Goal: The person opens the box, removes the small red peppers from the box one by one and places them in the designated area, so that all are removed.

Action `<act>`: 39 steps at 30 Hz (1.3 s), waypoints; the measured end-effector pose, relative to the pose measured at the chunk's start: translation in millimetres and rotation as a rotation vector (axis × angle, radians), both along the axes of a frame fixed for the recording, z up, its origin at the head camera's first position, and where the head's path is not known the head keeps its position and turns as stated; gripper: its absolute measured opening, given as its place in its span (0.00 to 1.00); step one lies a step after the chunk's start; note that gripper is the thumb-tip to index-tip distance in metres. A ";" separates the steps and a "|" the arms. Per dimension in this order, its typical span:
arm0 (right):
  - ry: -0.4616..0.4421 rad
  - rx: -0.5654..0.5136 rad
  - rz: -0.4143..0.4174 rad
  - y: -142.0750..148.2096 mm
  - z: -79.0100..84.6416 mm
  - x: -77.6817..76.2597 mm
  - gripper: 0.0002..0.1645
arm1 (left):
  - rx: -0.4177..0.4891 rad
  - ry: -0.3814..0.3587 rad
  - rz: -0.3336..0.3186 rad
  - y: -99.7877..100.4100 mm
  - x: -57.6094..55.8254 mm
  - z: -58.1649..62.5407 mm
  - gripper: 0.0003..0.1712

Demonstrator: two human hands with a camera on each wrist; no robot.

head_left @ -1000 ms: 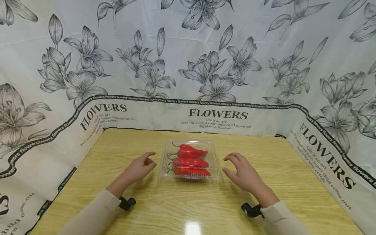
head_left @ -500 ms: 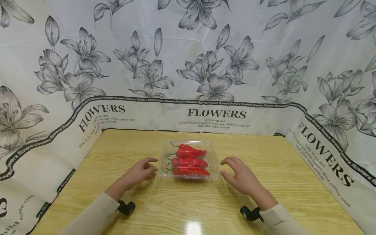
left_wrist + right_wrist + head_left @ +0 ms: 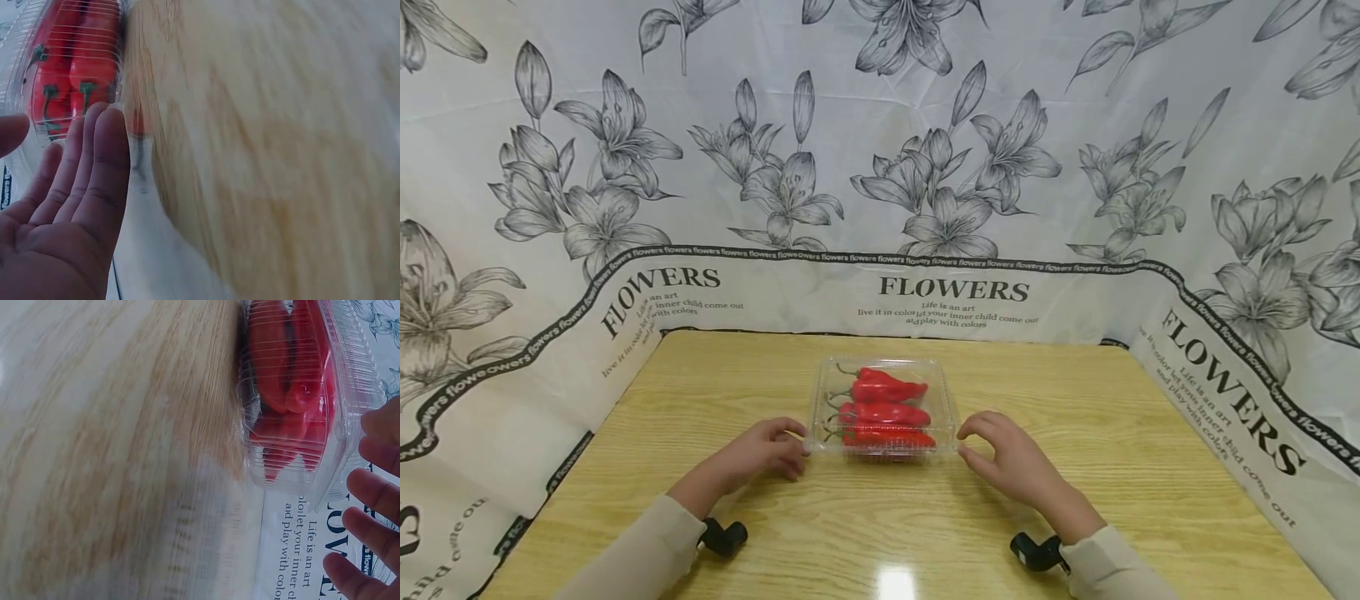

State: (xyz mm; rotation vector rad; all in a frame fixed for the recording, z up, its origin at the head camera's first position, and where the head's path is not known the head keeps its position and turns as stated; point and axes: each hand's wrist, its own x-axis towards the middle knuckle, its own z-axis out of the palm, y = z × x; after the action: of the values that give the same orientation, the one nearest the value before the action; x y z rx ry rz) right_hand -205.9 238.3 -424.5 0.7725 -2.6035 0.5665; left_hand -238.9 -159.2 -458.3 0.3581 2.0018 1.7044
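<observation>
A clear plastic clamshell box (image 3: 946,387) sits closed on the wooden table, with several red peppers (image 3: 886,414) lying in a stack of rows inside. At its front left corner is my left hand (image 3: 760,454), fingers loosely extended at the edge. The left wrist view shows that hand (image 3: 78,215) with long fingers nearly straight and the thumb held apart. My right hand (image 3: 1011,458) is at the front right corner, thumb and index fingertips by the rim. In the right wrist view its fingers (image 3: 380,495) are spread; whether they touch the plastic I cannot tell.
The wooden table (image 3: 880,517) spreads around the box. White cloth (image 3: 775,292) printed with flowers and lettering rises behind and on both sides. A dark wrist camera sits below each hand, the left one (image 3: 724,537) and the right one (image 3: 1037,552).
Both hands have moved in toward the box from its sides and slid nearer its front corners. The box and peppers stay in place on the table.
</observation>
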 end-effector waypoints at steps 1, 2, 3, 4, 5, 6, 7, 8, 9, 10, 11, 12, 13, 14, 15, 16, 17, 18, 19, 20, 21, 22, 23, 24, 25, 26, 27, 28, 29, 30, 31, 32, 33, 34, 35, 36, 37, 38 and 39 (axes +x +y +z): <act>0.009 -0.001 0.006 0.1 -0.8 -0.1 0.08 | 0.005 -0.004 -0.009 0.5 0.1 -0.4 0.29; 0.018 -0.002 0.012 0.2 -1.5 0.0 0.08 | 0.013 -0.010 -0.017 0.9 0.5 -0.5 0.29; 0.026 -0.004 0.020 0.3 -2.4 -0.1 0.08 | 0.020 -0.013 -0.025 1.1 0.7 -0.5 0.30; 0.030 -0.005 0.026 0.4 -3.1 0.0 0.08 | 0.026 -0.019 -0.032 1.4 1.0 -0.6 0.30; 0.034 -0.007 0.033 0.5 -3.8 0.1 0.08 | 0.031 -0.022 -0.039 1.7 1.2 -0.4 0.31; 0.036 -0.008 0.037 0.5 -4.5 0.0 0.08 | 0.035 -0.027 -0.046 2.0 1.2 -0.5 0.31; 0.035 -0.007 0.042 0.7 -5.2 -0.1 0.08 | 0.040 -0.032 -0.049 2.2 1.2 -0.7 0.32; 0.033 -0.005 0.046 0.8 -5.8 -0.1 0.08 | 0.045 -0.037 -0.051 2.6 1.4 -0.4 0.32; 0.030 -0.005 0.050 0.8 -6.1 0.0 0.08 | 0.048 -0.039 -0.056 2.9 1.4 -0.5 0.32; 0.026 -0.003 0.052 0.8 -6.6 0.1 0.08 | 0.050 -0.042 -0.059 3.4 1.5 -0.7 0.31; 0.021 -0.002 0.055 0.8 -7.1 0.1 0.08 | 0.054 -0.045 -0.061 3.8 1.6 -0.7 0.31; 0.019 0.001 0.057 0.7 -7.7 0.0 0.08 | 0.058 -0.050 -0.062 4.1 1.8 -0.9 0.30; 0.018 0.002 0.059 0.6 -8.2 0.0 0.08 | 0.061 -0.053 -0.062 4.4 2.2 -0.9 0.29; 0.016 0.003 0.059 0.4 -8.5 0.2 0.08 | 0.064 -0.055 -0.063 4.7 2.7 -1.0 0.29; 0.017 0.001 0.059 0.3 -8.8 0.2 0.08 | 0.069 -0.057 -0.064 4.9 3.0 -1.1 0.28; 0.018 0.000 0.058 0.2 -9.3 0.2 0.08 | 0.074 -0.061 -0.062 5.2 3.2 -1.2 0.28; 0.020 -0.002 0.057 0.2 -9.5 0.4 0.08 | 0.079 -0.061 -0.064 5.2 3.3 -1.4 0.27; 0.025 -0.001 0.055 0.1 -9.9 0.4 0.08 | 0.083 -0.062 -0.063 5.4 3.5 -1.6 0.27; 0.029 -0.004 0.056 0.0 -10.2 0.4 0.08 | 0.087 -0.061 -0.063 5.5 3.5 -1.9 0.26; 0.033 -0.006 0.058 -0.1 -10.5 0.5 0.08 | 0.091 -0.061 -0.064 5.5 3.3 -2.4 0.25; 0.038 -0.007 0.060 -0.1 -10.8 0.5 0.08 | 0.095 -0.062 -0.066 5.5 3.0 -2.8 0.25; 0.043 -0.008 0.061 -0.1 -11.1 0.6 0.08 | 0.099 -0.062 -0.068 5.6 2.8 -3.3 0.24; 0.048 -0.010 0.066 -0.1 -11.3 0.7 0.08 | 0.103 -0.062 -0.071 5.4 2.5 -3.8 0.23; 0.054 -0.013 0.069 -0.2 -11.7 0.6 0.08 | 0.105 -0.063 -0.074 5.3 2.2 -4.3 0.22; 0.060 -0.017 0.074 -0.4 -11.9 0.6 0.07 | 0.107 -0.061 -0.080 5.0 1.8 -5.1 0.22; 0.067 -0.020 0.078 -0.5 -12.3 0.5 0.07 | 0.108 -0.058 -0.087 4.6 1.4 -5.9 0.21; 0.076 -0.023 0.083 -0.6 -12.7 0.2 0.07 | 0.110 -0.054 -0.093 4.3 1.0 -6.8 0.20; 0.084 -0.026 0.089 -0.8 -13.1 0.0 0.07 | 0.111 -0.050 -0.101 3.9 0.4 -7.7 0.20; 0.093 -0.030 0.096 -0.9 -13.6 -0.5 0.07 | 0.112 -0.045 -0.108 3.7 -0.1 -8.6 0.20; 0.102 -0.033 0.103 -1.1 -14.0 -1.0 0.07 | 0.114 -0.040 -0.114 3.6 -0.6 -9.5 0.19; 0.111 -0.036 0.112 -1.3 -14.3 -1.5 0.08 | 0.119 -0.037 -0.117 3.7 -1.0 -10.5 0.19; 0.119 -0.038 0.118 -1.5 -14.7 -2.0 0.08 | 0.122 -0.036 -0.120 3.7 -1.2 -11.4 0.19; 0.125 -0.039 0.123 -1.8 -14.9 -2.4 0.08 | 0.128 -0.036 -0.120 3.9 -1.5 -12.2 0.19; 0.130 -0.041 0.128 -2.2 -15.0 -2.8 0.08 | 0.133 -0.037 -0.119 4.2 -1.8 -13.2 0.18; 0.134 -0.041 0.129 -2.7 -15.0 -3.2 0.08 | 0.140 -0.040 -0.115 4.6 -2.0 -14.0 0.17; 0.137 -0.041 0.128 -3.2 -15.0 -3.4 0.08 | 0.144 -0.047 -0.110 5.1 -1.9 -14.6 0.16; 0.139 -0.041 0.127 -3.7 -14.8 -3.6 0.08 | 0.152 -0.050 -0.108 5.6 -1.7 -15.0 0.15; 0.139 -0.038 0.122 -4.3 -14.7 -3.7 0.08 | 0.157 -0.055 -0.104 6.2 -1.8 -15.5 0.14; 0.138 -0.038 0.119 -4.8 -14.5 -3.7 0.07 | 0.167 -0.062 -0.100 7.0 -1.7 -15.8 0.12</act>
State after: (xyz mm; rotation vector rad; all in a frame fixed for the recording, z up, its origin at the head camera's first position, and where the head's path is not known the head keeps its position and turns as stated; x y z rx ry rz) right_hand -209.6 233.5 -439.1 0.9250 -2.4262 0.5731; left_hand -240.6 -152.2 -474.1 0.4487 1.7735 1.8016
